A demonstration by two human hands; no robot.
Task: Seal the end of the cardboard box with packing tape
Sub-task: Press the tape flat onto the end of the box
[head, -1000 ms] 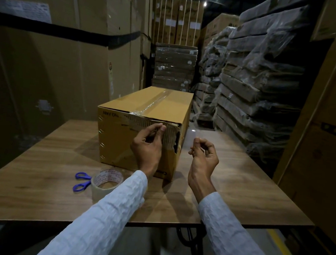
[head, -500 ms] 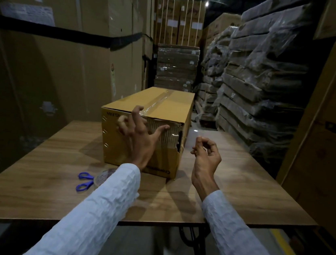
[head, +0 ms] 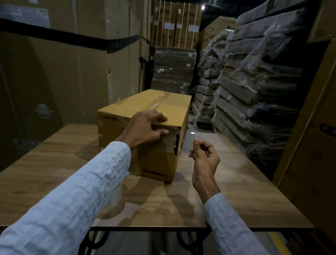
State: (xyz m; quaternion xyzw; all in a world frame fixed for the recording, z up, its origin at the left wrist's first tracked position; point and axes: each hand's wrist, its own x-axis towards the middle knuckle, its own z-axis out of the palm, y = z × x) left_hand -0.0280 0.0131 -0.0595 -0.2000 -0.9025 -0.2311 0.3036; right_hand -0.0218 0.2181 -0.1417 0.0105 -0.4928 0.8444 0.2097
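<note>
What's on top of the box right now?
A clear tape strip runs along the box top, and the left hand has its fingers over the near edge, hiding the tape's end.

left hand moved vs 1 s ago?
Yes. The left hand went up the box end: from pinching the tape on the face to lying over the top edge, fingers on top.

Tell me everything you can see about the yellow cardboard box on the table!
The cardboard box is long and yellow-brown. It lies flat on the wooden table, one end facing the camera. Shiny clear tape runs along its top. The near end looks torn at the upper right, with ridged cardboard showing. Dark printed words sit upside down near the bottom. The left hand rests over the top front edge, thumb on the torn patch. The right hand hovers beside it, apart.
</note>
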